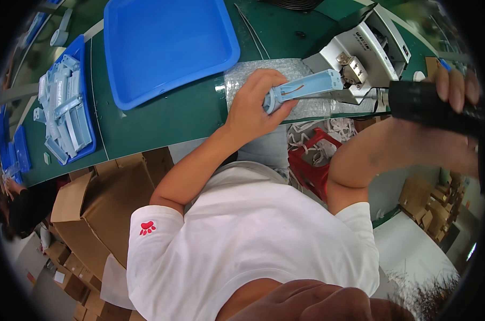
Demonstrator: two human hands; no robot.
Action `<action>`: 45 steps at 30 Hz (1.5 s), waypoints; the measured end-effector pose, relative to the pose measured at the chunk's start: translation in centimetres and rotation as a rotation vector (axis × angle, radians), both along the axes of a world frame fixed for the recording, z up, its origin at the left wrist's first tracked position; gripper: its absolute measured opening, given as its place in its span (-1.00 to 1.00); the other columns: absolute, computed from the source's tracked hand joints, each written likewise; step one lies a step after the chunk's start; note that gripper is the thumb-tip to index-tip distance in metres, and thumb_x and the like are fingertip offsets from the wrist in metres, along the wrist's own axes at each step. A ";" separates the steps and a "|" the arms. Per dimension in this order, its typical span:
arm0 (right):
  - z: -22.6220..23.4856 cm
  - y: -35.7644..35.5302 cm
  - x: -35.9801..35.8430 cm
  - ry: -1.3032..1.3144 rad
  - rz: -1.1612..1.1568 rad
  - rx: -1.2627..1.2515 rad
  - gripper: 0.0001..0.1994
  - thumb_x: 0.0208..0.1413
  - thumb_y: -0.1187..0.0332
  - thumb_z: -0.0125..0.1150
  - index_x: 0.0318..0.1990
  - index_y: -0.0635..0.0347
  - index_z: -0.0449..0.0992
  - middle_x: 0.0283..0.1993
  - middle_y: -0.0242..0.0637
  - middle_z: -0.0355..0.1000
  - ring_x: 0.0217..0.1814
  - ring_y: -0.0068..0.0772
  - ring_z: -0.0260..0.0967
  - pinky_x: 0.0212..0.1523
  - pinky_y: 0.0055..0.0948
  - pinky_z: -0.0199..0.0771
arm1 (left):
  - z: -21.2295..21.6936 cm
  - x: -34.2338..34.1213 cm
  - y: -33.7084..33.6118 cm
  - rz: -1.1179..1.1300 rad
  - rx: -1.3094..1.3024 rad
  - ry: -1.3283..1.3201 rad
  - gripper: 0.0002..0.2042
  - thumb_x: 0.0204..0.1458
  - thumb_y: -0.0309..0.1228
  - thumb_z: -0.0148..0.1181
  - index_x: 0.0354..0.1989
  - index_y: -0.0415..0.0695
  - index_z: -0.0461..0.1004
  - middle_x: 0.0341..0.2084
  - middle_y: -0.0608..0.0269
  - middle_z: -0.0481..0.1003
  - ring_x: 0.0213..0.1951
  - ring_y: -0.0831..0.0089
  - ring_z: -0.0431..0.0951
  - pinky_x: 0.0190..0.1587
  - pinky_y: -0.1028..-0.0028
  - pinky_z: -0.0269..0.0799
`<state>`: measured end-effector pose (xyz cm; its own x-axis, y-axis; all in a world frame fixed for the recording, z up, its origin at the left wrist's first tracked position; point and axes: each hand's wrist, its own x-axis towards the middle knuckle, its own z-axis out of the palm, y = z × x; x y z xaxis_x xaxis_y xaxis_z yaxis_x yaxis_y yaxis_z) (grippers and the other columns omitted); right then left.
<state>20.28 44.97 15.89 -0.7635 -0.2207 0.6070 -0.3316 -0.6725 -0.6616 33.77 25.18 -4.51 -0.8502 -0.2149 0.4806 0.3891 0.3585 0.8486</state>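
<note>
My left hand (256,104) is closed round one end of a long, hollow, light-blue plastic housing (309,87), holding it above the bubble wrap. A thin copper-coloured strip shows inside it. The other end of the housing is close to the metal fitting (352,70) on a small white and grey bench machine (355,45). On the right, my right hand (457,90) grips a thick black cylindrical tool (419,104). Its metal tip (380,100) points left, beside the base of the machine and apart from the housing. The tool's exact kind cannot be made out.
A blue tray (170,51) lies on the green table (199,104). Farther left, another blue tray (87,115) holds several light-blue plastic parts (66,107). Bubble wrap (242,75) lies before the machine. Below the table are a red stool (312,168) and cardboard boxes (101,208). Someone sits at far left.
</note>
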 end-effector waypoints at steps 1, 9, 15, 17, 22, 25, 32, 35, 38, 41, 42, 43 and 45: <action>-0.2 -0.5 -0.4 0.002 -0.072 0.050 -0.27 0.04 -0.41 0.01 -0.07 0.17 0.35 -0.28 -0.11 0.27 -0.42 -0.37 0.24 -0.41 -0.40 0.28 | 0.0 0.0 0.0 0.006 0.002 0.007 -0.63 -0.10 -0.52 0.43 -0.09 -0.18 0.47 -0.13 0.07 0.52 -0.13 0.17 0.56 -0.09 0.32 0.47; -2.1 -2.4 -1.4 0.028 -0.293 0.193 -0.36 0.14 -0.35 -0.18 -0.09 0.11 0.31 -0.33 -0.12 0.19 -0.46 -0.37 0.18 -0.44 -0.37 0.28 | 0.1 0.1 0.1 0.025 0.027 -0.005 -0.64 -0.10 -0.49 0.45 -0.11 -0.19 0.48 -0.14 0.07 0.52 -0.14 0.16 0.56 -0.12 0.32 0.48; -2.0 -2.1 -1.6 0.007 -0.262 0.196 -0.38 0.13 -0.35 -0.15 -0.13 0.08 0.31 -0.34 -0.15 0.17 -0.46 -0.38 0.19 -0.44 -0.38 0.28 | 0.3 0.0 -0.1 0.018 0.020 -0.016 -0.65 -0.10 -0.48 0.45 -0.13 -0.20 0.48 -0.15 0.06 0.53 -0.15 0.16 0.56 -0.13 0.32 0.48; -2.3 -1.7 -2.0 0.021 -0.203 0.157 -0.38 0.12 -0.36 -0.13 -0.14 0.08 0.31 -0.35 -0.16 0.16 -0.45 -0.37 0.20 -0.45 -0.39 0.28 | 0.3 0.1 -0.1 0.019 0.013 -0.032 -0.65 -0.10 -0.48 0.45 -0.13 -0.20 0.48 -0.15 0.07 0.53 -0.15 0.16 0.57 -0.13 0.32 0.48; -2.7 -2.3 -1.1 0.033 -0.122 0.088 -0.28 0.08 -0.45 -0.09 -0.09 0.11 0.37 -0.30 -0.14 0.25 -0.45 -0.35 0.25 -0.46 -0.38 0.30 | 0.2 0.3 0.1 0.019 0.023 -0.039 -0.65 -0.11 -0.50 0.45 -0.14 -0.19 0.48 -0.15 0.06 0.52 -0.15 0.13 0.57 -0.13 0.31 0.49; -3.6 -3.6 0.4 0.015 0.023 -0.046 -0.11 0.03 -0.56 -0.08 0.04 0.19 0.42 -0.24 -0.11 0.39 -0.46 -0.33 0.35 -0.49 -0.36 0.37 | 0.4 0.3 0.1 0.030 -0.007 -0.043 -0.64 -0.12 -0.51 0.45 -0.13 -0.18 0.47 -0.13 0.04 0.51 -0.15 0.12 0.57 -0.12 0.31 0.50; -4.9 -4.9 1.5 0.011 0.116 -0.197 -0.12 0.12 -0.48 -0.07 0.12 0.29 0.33 -0.27 -0.06 0.38 -0.50 -0.36 0.37 -0.50 -0.37 0.45 | 0.9 0.5 -0.2 -0.017 -0.034 -0.003 -0.62 -0.13 -0.54 0.45 -0.13 -0.21 0.44 -0.11 0.01 0.48 -0.13 0.11 0.56 -0.10 0.31 0.50; -5.0 -5.2 1.7 -0.143 0.016 -0.170 -0.11 0.10 -0.50 -0.07 0.02 0.37 0.36 -0.29 -0.06 0.40 -0.55 -0.35 0.37 -0.54 -0.36 0.46 | 1.0 0.4 -0.2 -0.021 -0.032 -0.025 -0.63 -0.11 -0.53 0.43 -0.12 -0.22 0.43 -0.12 0.00 0.48 -0.12 0.10 0.55 -0.07 0.30 0.47; -2.7 -5.3 2.2 -0.054 -0.184 -0.038 -0.18 0.12 -0.49 -0.08 -0.14 0.30 0.37 -0.36 -0.18 0.40 -0.56 -0.35 0.37 -0.53 -0.40 0.44 | 0.8 0.3 -0.1 0.009 -0.041 -0.046 -0.63 -0.09 -0.52 0.41 -0.10 -0.21 0.42 -0.13 0.02 0.48 -0.11 0.14 0.54 -0.03 0.31 0.45; 1.1 -2.6 1.7 0.019 0.073 -0.305 -0.24 0.15 -0.44 -0.06 -0.11 0.25 0.36 -0.35 -0.18 0.41 -0.56 -0.33 0.36 -0.54 -0.40 0.43 | 0.6 0.0 0.1 0.067 -0.063 -0.038 -0.61 -0.08 -0.51 0.41 -0.07 -0.21 0.41 -0.15 0.03 0.49 -0.11 0.16 0.53 -0.02 0.31 0.43; 1.7 -1.5 1.4 -0.015 0.084 -0.308 -0.29 0.19 -0.38 -0.04 -0.07 0.23 0.35 -0.36 -0.17 0.42 -0.57 -0.29 0.37 -0.54 -0.39 0.43 | 0.4 -0.3 0.0 0.088 -0.052 -0.064 -0.59 -0.09 -0.50 0.42 -0.06 -0.22 0.40 -0.16 0.03 0.49 -0.13 0.13 0.53 -0.04 0.30 0.44; 2.0 -0.7 1.0 -0.055 0.107 -0.318 -0.34 0.22 -0.32 -0.02 -0.04 0.22 0.34 -0.37 -0.16 0.44 -0.58 -0.25 0.38 -0.54 -0.37 0.43 | -0.1 0.5 0.1 0.124 -0.042 -0.107 -0.57 -0.11 -0.50 0.43 -0.06 -0.23 0.40 -0.18 0.02 0.49 -0.14 0.10 0.53 -0.06 0.29 0.45; 1.2 -0.7 -0.5 0.156 -0.355 -0.007 -0.42 0.24 -0.14 0.12 0.02 0.27 0.27 -0.32 -0.08 0.43 -0.44 -0.26 0.39 -0.44 -0.40 0.44 | 0.1 0.7 0.5 0.062 -0.002 -0.114 -0.57 -0.06 -0.50 0.41 -0.02 -0.21 0.37 -0.14 0.07 0.49 -0.10 0.23 0.51 0.01 0.34 0.41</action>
<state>19.77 44.28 17.07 -0.6897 0.0456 0.7226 -0.6413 -0.5018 -0.5804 34.49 25.67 -4.37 -0.8846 -0.2673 0.3820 0.2672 0.3808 0.8852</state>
